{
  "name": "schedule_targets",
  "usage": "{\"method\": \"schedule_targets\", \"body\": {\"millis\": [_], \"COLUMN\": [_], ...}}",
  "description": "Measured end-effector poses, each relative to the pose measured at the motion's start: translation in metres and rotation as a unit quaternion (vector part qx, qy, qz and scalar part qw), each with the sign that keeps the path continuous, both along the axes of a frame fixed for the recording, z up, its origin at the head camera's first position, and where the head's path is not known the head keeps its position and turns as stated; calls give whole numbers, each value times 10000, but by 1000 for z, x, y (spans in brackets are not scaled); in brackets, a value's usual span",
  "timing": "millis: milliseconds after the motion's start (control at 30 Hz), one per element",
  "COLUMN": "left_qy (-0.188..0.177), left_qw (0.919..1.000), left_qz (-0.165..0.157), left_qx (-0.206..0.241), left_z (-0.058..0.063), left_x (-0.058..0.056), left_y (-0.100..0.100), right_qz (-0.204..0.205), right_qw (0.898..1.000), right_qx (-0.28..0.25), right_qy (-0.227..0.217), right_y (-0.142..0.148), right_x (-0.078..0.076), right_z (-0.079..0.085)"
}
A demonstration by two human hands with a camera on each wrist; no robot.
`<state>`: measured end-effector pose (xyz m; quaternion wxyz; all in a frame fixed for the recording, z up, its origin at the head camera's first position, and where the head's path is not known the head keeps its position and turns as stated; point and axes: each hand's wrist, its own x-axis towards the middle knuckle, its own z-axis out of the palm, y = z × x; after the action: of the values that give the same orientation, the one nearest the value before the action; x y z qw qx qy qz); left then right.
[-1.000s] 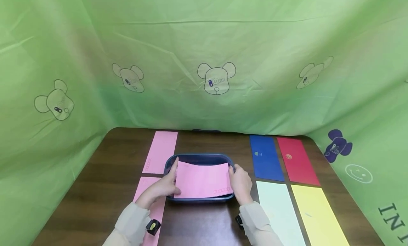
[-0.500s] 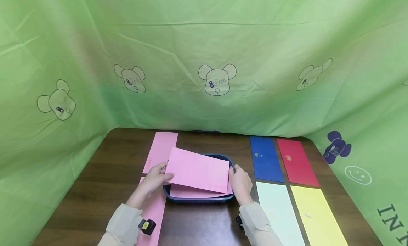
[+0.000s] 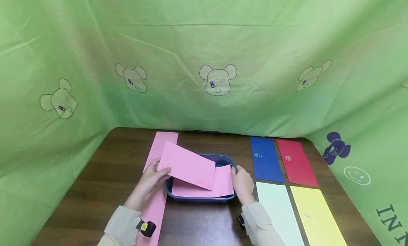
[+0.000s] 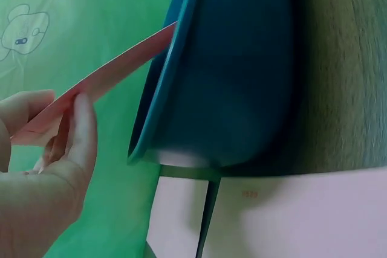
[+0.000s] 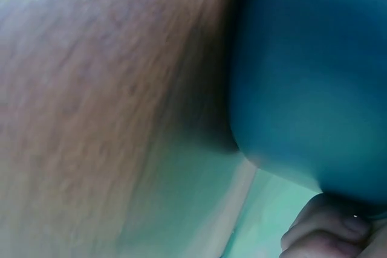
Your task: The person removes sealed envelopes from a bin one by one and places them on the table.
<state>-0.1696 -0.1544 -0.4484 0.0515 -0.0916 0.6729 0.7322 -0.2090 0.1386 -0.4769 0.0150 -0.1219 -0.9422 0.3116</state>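
Note:
My left hand (image 3: 152, 178) pinches the left end of a pink envelope (image 3: 188, 164), thumb on top and fingers beneath. The envelope is tilted, its left end raised and its right end over the blue basin (image 3: 200, 200). Under it, another pink envelope (image 3: 225, 182) lies in the basin, partly covered. My right hand (image 3: 243, 184) grips the basin's right rim, thumb on the inner side. In the left wrist view the held envelope (image 4: 115, 70) slants up against the basin's edge (image 4: 181, 46). Curled fingers of the right hand (image 5: 329, 231) show below the basin (image 5: 314, 83) in the right wrist view.
Two pink envelopes (image 3: 159, 200) lie in a column on the left of the brown table (image 3: 86, 189). On the right lie blue (image 3: 267, 161), red (image 3: 296, 164), pale green (image 3: 278, 210) and yellow (image 3: 318, 214) envelopes. Green curtain (image 3: 178, 107) hangs round the table.
My left hand has lifted the top pink envelope from the basin and drawn it leftward, uncovering the one below. The right hand stays on the basin's rim.

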Motion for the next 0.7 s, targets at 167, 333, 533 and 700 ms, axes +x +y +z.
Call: {"method": "schedule_targets", "body": {"millis": [167, 333, 533, 700], "left_qy": [154, 148, 53, -188], "left_qw": [9964, 9909, 9856, 9909], "left_qz": [823, 1328, 1619, 1318], "left_qx": [140, 191, 478, 202], "left_z": [3, 7, 15, 24], "left_x": [1, -1, -10, -18], "left_y": [3, 0, -7, -13], "right_qz": [-13, -47, -47, -31], "right_qw": [10000, 10000, 10000, 10000], "right_qx": [-13, -7, 14, 33], "right_qy": [-44, -20, 15, 61], "right_y": [5, 9, 9, 9], "right_x": [0, 1, 0, 0], "right_z": [0, 0, -3, -4]}}
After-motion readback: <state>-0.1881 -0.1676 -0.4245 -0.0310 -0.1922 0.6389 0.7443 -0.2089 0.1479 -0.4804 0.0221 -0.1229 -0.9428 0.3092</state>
